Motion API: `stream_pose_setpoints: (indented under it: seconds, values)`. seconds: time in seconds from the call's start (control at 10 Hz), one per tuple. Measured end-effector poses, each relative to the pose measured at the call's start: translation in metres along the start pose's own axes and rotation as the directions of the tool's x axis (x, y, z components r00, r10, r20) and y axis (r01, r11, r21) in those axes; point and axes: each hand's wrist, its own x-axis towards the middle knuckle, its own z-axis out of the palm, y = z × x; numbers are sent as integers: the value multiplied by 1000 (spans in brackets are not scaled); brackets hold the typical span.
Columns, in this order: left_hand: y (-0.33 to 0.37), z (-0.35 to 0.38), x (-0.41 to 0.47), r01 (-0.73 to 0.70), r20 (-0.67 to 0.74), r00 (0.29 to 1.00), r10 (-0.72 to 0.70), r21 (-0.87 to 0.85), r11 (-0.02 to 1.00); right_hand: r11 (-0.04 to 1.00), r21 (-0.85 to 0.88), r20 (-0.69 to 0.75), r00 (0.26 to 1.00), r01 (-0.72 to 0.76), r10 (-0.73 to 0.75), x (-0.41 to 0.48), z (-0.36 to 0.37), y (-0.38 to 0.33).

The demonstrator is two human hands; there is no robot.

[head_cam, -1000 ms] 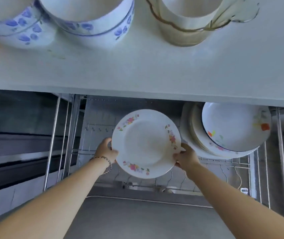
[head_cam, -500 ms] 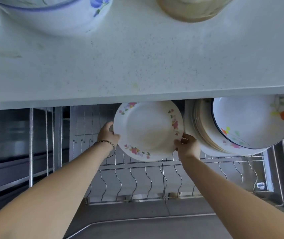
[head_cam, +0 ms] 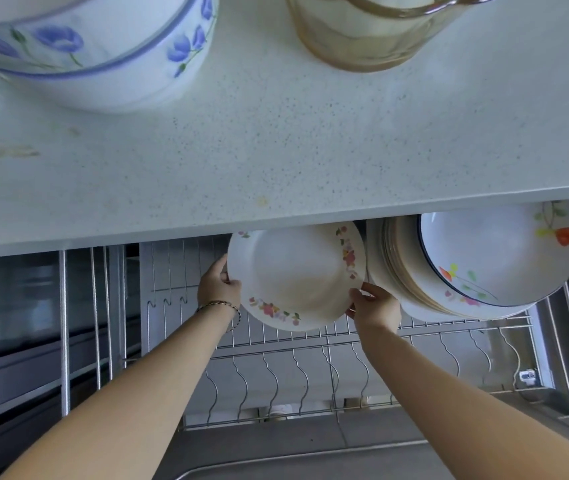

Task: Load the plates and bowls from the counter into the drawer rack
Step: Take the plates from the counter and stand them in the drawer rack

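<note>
In the head view, a white plate point(head_cam: 297, 277) with pink flowers round its rim sits in the middle of the frame, standing on edge with its face toward the camera and its top tucked under the front lip of the counter point(head_cam: 276, 161). The left hand point(head_cam: 219, 289) grips the plate's left rim, thumb on the face side, with a thin bracelet point(head_cam: 222, 306) on the wrist below it. The right hand point(head_cam: 376, 306) is closed on the plate's lower right rim, fingers curled over the edge. The plate is over the wire rack point(head_cam: 310, 358) of the pulled-out drawer, whose wavy dividers run across the lower middle of the frame; whether its bottom edge is seated in a slot cannot be told, since the lower rim hides the spot. Just to the right, in the right middle of the frame, a row of plates point(head_cam: 400, 282) stands on edge in the same rack, fronted by a white dish point(head_cam: 501, 251) with a dark rim and orange flowers. The held plate's right rim lies just beside this row. On the counter, a white bowl point(head_cam: 103, 53) with blue flowers fills the upper left, and an amber glass dish point(head_cam: 362, 32) stands at the upper middle, both cut off by the top edge.
</note>
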Motion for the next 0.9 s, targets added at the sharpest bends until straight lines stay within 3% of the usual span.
stream_pose_setpoints:
  seconds: [0.2, 0.3, 0.4, 0.5, 0.6, 0.7, 0.8, 0.9]
  values:
    - [1, -3, 0, 54, 80, 995, -62, 89, 994, 997, -70, 13, 1000, 23, -22, -2, -6, -6]
    - [7, -5, -10, 67, 112, 990, -88, 180, 981, 981, -195, 76, 996, -24, 40, 5, -11, -4]
    - [18, -14, -34, 84, 103, 986, -134, 387, 918, 921, -387, 219, 965, -49, 143, -10, -35, -13]
    - [36, -29, -67, 2, 190, 975, -117, 515, 857, 807, -590, 340, 918, 39, 204, -43, -67, -30]
    - [59, -45, -105, -161, 324, 945, -47, 584, 796, 608, -767, 401, 892, 202, 209, -75, -104, -47]
    - [87, -57, -154, -281, 411, 911, -19, 656, 700, 823, -554, 325, 943, 125, 76, -98, -152, -61]
    - [114, -53, -205, -357, 458, 889, 12, 676, 645, 771, -596, 378, 925, 223, 24, -125, -201, -81]
    - [143, -34, -259, -406, 475, 876, 81, 638, 654, 710, -622, 388, 918, 330, -86, -142, -262, -98]
